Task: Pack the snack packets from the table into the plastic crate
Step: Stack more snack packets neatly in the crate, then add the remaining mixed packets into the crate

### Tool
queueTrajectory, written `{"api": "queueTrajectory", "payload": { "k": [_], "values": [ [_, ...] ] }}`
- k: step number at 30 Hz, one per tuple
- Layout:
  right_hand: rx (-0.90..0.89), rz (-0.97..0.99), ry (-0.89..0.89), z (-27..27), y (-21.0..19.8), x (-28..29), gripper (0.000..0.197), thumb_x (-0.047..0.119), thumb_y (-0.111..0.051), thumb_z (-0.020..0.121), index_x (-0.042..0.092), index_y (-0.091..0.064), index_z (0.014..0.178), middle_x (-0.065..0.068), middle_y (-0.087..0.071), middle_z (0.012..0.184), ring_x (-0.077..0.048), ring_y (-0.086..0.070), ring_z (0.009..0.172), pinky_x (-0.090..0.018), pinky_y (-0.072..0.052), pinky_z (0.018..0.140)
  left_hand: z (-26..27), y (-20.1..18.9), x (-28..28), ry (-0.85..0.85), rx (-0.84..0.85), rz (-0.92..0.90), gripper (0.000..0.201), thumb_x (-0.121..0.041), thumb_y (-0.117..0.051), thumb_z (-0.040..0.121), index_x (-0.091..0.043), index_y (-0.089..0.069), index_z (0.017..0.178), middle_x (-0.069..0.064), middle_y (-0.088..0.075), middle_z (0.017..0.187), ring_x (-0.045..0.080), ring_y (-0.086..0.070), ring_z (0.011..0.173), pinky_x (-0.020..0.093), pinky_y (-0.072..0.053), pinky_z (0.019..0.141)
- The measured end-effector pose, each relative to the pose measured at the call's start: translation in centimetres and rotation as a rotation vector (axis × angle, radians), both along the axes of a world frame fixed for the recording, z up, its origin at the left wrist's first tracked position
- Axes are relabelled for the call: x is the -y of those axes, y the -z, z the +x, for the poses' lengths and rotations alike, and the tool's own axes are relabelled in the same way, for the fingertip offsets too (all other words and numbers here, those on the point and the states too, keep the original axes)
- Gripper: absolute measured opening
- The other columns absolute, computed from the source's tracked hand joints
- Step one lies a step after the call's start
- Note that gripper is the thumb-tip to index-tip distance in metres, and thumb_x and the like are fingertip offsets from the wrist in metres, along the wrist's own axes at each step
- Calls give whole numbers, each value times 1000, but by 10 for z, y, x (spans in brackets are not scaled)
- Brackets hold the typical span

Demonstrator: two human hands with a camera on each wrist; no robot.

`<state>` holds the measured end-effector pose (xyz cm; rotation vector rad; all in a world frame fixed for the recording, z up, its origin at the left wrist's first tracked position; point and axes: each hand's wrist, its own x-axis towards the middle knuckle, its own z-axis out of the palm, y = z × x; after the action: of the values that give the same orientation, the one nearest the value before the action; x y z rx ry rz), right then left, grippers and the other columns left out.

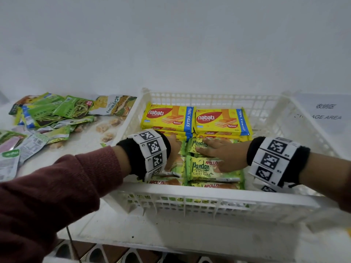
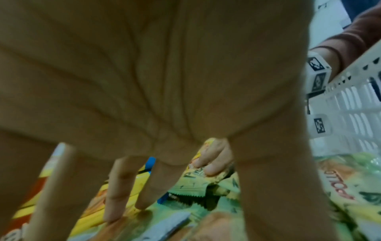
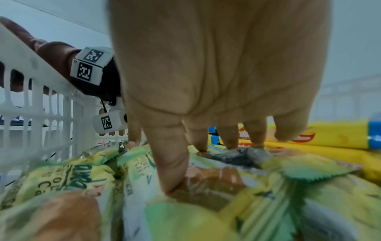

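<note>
Head view showed both hands inside the white plastic crate [image 1: 190, 194], which sat on the counter [image 1: 117, 230] toward its right end, close to the front edge. The left hand [image 1: 173, 149] lay with fingers straight and spread on the left column of green pandan cake packets [image 1: 210, 168]; the left wrist view confirmed fingertips [image 2: 114, 212] pressing flat, nothing gripped. The right hand [image 1: 222, 151] was flat too, palm down on the right column of the same packets, thumb [image 3: 171, 171] pushing into a wrapper in the right wrist view, fingers apart, no pinch. Two stacks of yellow wafer packs [image 1: 195, 118] filled the crate's far half, against the back wall; the pandan packets filled the near half; the right side of the crate floor looked bare. A loose pile of green snack pouches [image 1: 51, 112] lay on the counter's left end, near the back edge, well apart from the hands. Step judged: settling and levelling the packed rows, packing only partly done. Next move likely calls for lifting a hand out, reaching left to the pile, and picking pouches for the free space at the crate's right side. The pouches overlap, so picking a single one may need care.
</note>
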<state>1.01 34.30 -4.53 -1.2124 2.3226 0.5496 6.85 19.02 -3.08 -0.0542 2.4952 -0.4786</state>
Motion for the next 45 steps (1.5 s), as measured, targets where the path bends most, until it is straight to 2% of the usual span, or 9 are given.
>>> {"api": "queueTrajectory", "payload": {
  "k": [3,10,15,22,26,28,33,40,45],
  "values": [
    [-24,30,-8,-3,-3,-4,77,25,-44,95,28,14,147,-6,17,156,-30,11,144,-48,-6,118,-4,-1,6,-19,27,-24,89,-41,-65,83,-7,-14,148,14,-19,151,29,-31,135,38,-35,105],
    [27,28,30,-9,3,-4,77,28,-43,95,32,15,146,-8,19,155,-31,14,143,-52,-5,117,-2,13,5,-9,-4,-19,96,-40,-63,85,-3,-1,148,16,-11,151,29,-26,138,37,-32,106],
    [125,-44,26,-12,-22,-4,80,28,-53,91,29,2,148,-4,0,157,-27,-5,144,-50,-15,116,-7,-8,9,-32,33,98,70,-30,-60,88,-8,-26,145,12,-27,146,29,-35,132,35,-35,103],
    [241,-128,47,-22,-62,-3,61,31,-48,95,29,-17,148,6,-25,153,-13,-29,138,-32,-24,115,-5,-47,12,-138,-168,369,67,-32,-55,91,-12,-24,147,10,-29,150,25,-31,136,33,-29,107],
    [206,-145,-17,-13,-93,10,59,46,-47,90,34,-25,144,9,-38,143,-8,-42,126,-17,-33,99,7,-70,22,-167,-356,547,67,-38,-55,90,-17,-24,147,3,-30,151,20,-32,136,29,-28,107],
    [183,-138,-44,-5,-106,21,68,59,-44,81,37,-24,142,9,-39,142,-8,-43,126,-18,-34,100,18,-81,30,-195,-427,615,64,-37,-55,90,-21,-28,145,2,-37,147,17,-39,130,24,-32,99],
    [139,-260,-140,17,-129,65,54,41,-47,92,37,-27,142,8,-42,140,-7,-48,119,-16,-35,95,51,-105,66,-253,-585,760,57,-35,-59,87,-24,-39,139,-1,-47,133,10,-46,99,19,-39,83],
    [26,-335,-284,66,-148,152,53,41,-48,92,32,-31,141,4,-45,137,-13,-48,120,-19,-36,89,113,-116,149,-397,-696,623,53,-36,-58,88,-25,-41,137,-2,-48,134,10,-49,111,20,-33,92],
    [-44,-344,-324,107,-152,233,58,42,-50,91,26,-31,143,0,-40,144,-16,-42,127,-27,-31,103,161,-111,220,-487,-696,580,52,-39,-58,88,-24,-45,136,-3,-50,132,10,-46,117,14,-29,86]
  ]
}}
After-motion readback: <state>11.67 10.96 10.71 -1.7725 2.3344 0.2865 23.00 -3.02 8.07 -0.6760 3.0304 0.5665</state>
